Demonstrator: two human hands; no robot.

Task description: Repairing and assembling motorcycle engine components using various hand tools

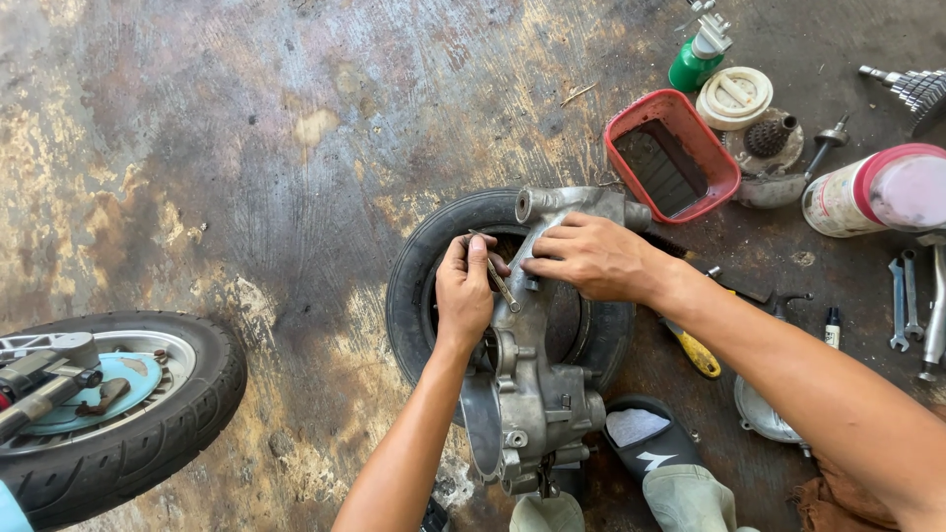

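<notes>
A grey metal engine casing lies across a small black tyre on the stained concrete floor. My left hand rests on the casing's upper part and pinches a thin metal tool against it. My right hand lies flat on the casing just right of the tool, fingers pointing left and pressing on the metal. The far end of the casing sticks out past the tyre rim.
A red tray of dark liquid sits behind the tyre, with a green spray bottle, a cream cap, gears and a can. Spanners and a yellow-handled screwdriver lie right. A scooter wheel stands left.
</notes>
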